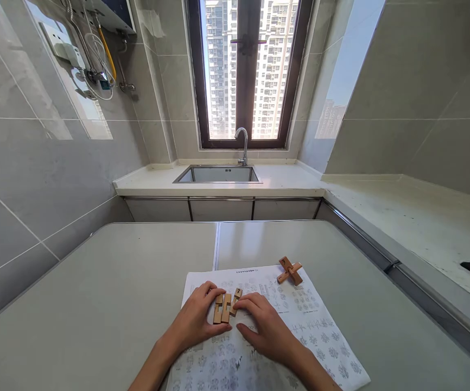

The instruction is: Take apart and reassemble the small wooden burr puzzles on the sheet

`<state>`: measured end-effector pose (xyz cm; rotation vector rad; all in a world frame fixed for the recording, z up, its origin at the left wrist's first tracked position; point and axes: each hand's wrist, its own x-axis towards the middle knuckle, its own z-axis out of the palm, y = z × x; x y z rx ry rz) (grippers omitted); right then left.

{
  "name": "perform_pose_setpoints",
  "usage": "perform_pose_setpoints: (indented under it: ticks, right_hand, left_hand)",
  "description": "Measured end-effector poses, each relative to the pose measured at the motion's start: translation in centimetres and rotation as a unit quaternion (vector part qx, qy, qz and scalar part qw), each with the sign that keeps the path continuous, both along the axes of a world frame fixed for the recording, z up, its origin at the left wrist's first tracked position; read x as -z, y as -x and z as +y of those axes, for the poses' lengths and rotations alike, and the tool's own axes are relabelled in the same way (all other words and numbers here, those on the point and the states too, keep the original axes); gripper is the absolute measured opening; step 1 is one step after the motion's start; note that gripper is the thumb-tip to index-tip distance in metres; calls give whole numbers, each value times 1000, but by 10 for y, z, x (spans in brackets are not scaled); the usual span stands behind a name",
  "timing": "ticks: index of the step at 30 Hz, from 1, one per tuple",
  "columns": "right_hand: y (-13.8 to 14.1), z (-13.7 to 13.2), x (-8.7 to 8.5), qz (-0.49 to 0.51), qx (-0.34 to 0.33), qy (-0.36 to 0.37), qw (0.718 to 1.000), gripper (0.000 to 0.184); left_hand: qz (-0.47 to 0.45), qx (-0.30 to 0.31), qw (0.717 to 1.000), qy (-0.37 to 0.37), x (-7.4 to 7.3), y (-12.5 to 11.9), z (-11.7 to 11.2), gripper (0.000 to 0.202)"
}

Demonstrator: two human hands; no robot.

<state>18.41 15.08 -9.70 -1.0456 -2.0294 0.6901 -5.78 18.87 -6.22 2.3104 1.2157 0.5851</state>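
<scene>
At the lower centre of the frame, three notched wooden pieces [226,315] lie on a printed sheet [316,326]; the fingers and thumb of the left hand [197,314] bracket the left two, though whether they grip I cannot tell. The right hand [266,328] reaches its fingers to the tilted third piece [235,303], thumb spread apart. Each should be light, stiff and fairly smooth, best pinched by its long sides, clear of the notches.
</scene>
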Motion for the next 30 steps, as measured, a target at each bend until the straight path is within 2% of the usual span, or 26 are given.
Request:
perform_pose_setpoints:
  ticks: [3, 8, 11, 17, 20, 24, 27, 30]
  right_hand:
    - [1, 1, 1, -2, 17, 13, 1000, 39]
    - [2, 2, 1, -1, 60, 28, 998, 47]
    - [1, 3, 0, -1, 73, 30, 997, 46]
    - [2, 2, 2, -12, 82, 6, 997, 23]
    - [1, 3, 1, 20, 97, 15, 995, 18]
    - [-4, 8, -1, 106, 122, 61, 985, 12]
    - [-7, 12, -1, 170, 138, 125, 968, 24]
    - [-8, 14, -2, 258, 110, 211, 936, 39]
  left_hand:
    - [0, 5, 1000, 17, 0, -4, -2, 68]
    - [-37, 12, 998, 54, -2, -8, -4, 72]
    - [-54, 12, 995, 79, -2, -10, -4, 75]
    - [-59, -2, 993, 103, -2, -10, -4, 76]
    - [-61, -16, 992, 107, -3, -10, -4, 75]
    - [-56, -12, 992, 110, -4, -12, -4, 76]
    - [-59, -7, 992, 111, -3, -13, -3, 86]
    - [-97, -11, 988, 120, -5, -13, -2, 86]
